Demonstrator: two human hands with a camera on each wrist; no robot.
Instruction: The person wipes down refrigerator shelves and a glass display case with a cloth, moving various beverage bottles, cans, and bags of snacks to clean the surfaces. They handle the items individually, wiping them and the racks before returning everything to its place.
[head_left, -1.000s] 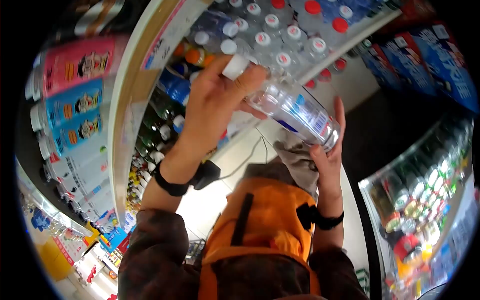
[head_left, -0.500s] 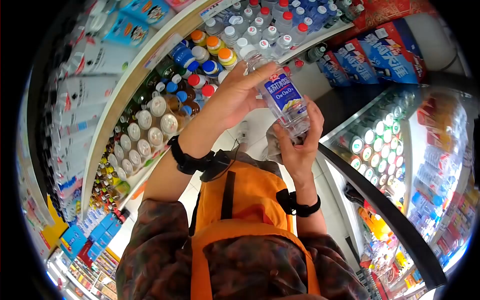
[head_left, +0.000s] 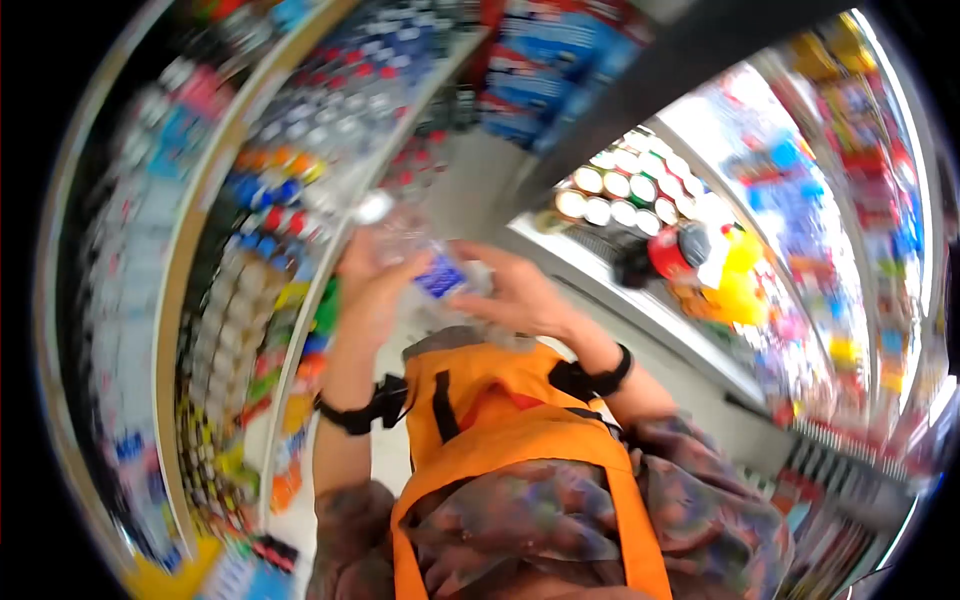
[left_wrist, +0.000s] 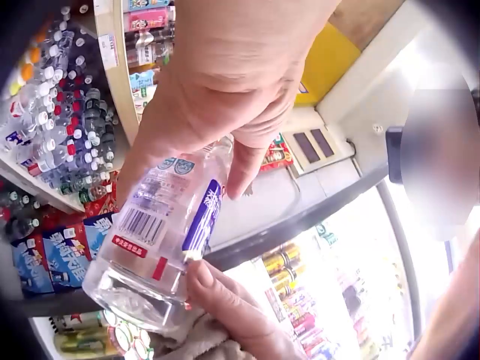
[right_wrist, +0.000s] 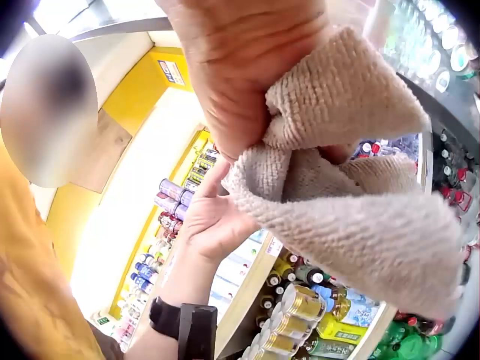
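Note:
A clear plastic bottle with a purple label and white cap lies slantwise between both hands. My left hand grips its upper part. In the left wrist view the same bottle shows a barcode, and the left hand wraps it near the shoulder. My right hand is at the bottle's lower end, its thumb and a finger touching the side near the base. That hand also holds a beige-grey cloth, bunched and hanging in folds. The cloth shows beneath the bottle's base.
Shelves of bottles run along the left, with blue cartons at the far end. On the right stands a lit, glass-topped case with cans. An orange bag hangs at the person's front. The head view is blurred.
The head view has swung, bringing the lit case closer to the middle. The bottle has turned from its barcode side to its purple label. Both hands stay on it.

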